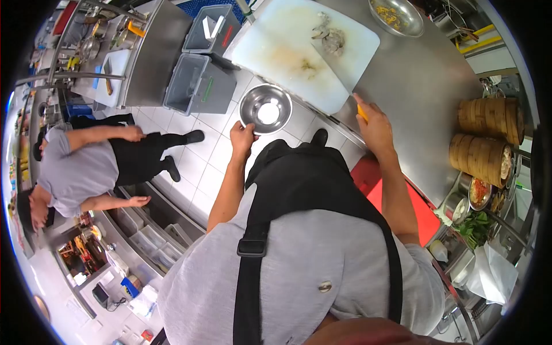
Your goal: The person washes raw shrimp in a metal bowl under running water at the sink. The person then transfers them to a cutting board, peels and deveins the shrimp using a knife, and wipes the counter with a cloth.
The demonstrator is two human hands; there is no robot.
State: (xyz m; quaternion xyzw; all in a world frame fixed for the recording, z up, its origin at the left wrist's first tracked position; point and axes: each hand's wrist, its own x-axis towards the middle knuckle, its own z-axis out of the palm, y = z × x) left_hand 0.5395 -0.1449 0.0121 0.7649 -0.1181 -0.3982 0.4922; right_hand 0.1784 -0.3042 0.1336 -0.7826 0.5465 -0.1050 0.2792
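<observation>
My left hand (242, 138) is closed on the rim of a shiny metal bowl (249, 105), held out over the floor beside the counter edge. Inside the bowl is a bright white patch; whether it is glare or contents I cannot tell. My right hand (375, 127) grips the orange handle of a knife (340, 69). Its wide blade lies over a white cutting board (264, 37), pointing away from me. Close to the blade's tip sits a small heap of greyish raw shrimp (332, 41). Dark wet scraps (309, 68) and a yellowish stain mark the board nearer me.
Another metal bowl (397, 16) with yellow bits stands at the counter's back. Bamboo steamers (480, 155) line the right side. Grey bins (215, 86) stand left of the board. A co-worker (86, 155) in a grey shirt stands at the left.
</observation>
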